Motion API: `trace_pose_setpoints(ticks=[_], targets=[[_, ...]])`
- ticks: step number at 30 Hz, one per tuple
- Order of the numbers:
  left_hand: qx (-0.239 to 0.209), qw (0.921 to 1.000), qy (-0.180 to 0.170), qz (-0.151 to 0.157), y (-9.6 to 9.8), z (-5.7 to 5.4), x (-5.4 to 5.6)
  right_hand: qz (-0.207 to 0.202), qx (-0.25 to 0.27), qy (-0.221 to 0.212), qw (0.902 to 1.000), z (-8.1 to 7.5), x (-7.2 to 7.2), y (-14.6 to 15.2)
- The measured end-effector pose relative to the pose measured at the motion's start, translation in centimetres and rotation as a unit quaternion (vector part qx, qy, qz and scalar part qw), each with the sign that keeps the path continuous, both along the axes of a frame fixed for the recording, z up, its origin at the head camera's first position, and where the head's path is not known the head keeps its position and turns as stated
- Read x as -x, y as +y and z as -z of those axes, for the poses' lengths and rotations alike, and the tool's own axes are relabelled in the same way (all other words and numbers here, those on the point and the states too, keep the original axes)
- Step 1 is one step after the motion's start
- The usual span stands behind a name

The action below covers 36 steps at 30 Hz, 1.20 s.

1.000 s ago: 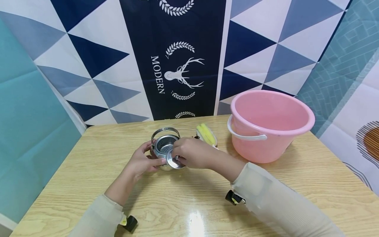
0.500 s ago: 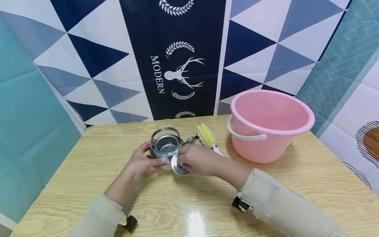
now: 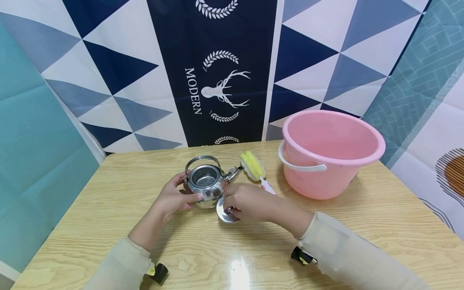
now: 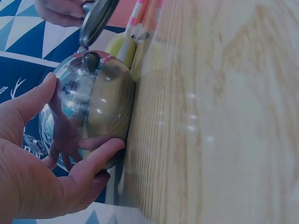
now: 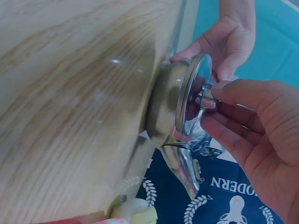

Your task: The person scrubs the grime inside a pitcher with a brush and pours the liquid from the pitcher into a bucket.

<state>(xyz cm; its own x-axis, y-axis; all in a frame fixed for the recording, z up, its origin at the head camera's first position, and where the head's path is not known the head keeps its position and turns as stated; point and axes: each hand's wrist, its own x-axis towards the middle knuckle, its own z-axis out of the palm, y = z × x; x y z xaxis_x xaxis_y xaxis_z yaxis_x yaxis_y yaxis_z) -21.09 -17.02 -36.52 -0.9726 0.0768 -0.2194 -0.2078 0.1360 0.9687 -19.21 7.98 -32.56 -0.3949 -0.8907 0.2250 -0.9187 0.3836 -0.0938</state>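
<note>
A shiny steel teapot (image 3: 207,198) stands uncovered on the wooden table, its perforated strainer insert (image 3: 204,180) showing in the mouth and its hoop handle upright. My left hand (image 3: 173,198) holds the pot's left side, thumb at the front and fingers round the body; the left wrist view shows them spread over the rounded wall. The spout (image 5: 180,165) points away to the right. Just right of the pot, my right hand (image 3: 248,201) pinches the round steel lid (image 3: 225,213) by its knob (image 5: 206,99). The lid hangs tilted in front of the pot.
Behind the right hand lies a yellow-and-white sponge brush (image 3: 252,165) with a white and pink handle. A large pink bucket (image 3: 326,179) with a white handle stands at the back right. A patterned cloth (image 3: 224,92) hangs behind the wooden table (image 3: 203,257).
My right hand has moved the lid from the pot's front rim to the right and toward me, uncovering the spout from view. The left hand and teapot stay in place.
</note>
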Motion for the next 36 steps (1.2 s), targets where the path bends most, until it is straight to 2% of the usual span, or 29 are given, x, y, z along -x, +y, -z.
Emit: trace_pose_setpoints(ticks=[13,21,36], targets=[[0.001,1.0000,0.000,-0.002,0.0,0.0,0.0,-0.031,-0.032,-0.010,0.9990,1.0,-0.1,0.6],[-0.009,1.0000,-0.001,0.003,0.0,0.0,0.0,-0.021,-0.051,-0.035,0.9979,1.5,-0.1,1.2],[-0.007,1.0000,-0.005,0.000,-0.1,-0.1,0.0,-0.018,-0.054,-0.049,0.9972,1.9,0.0,1.6]])
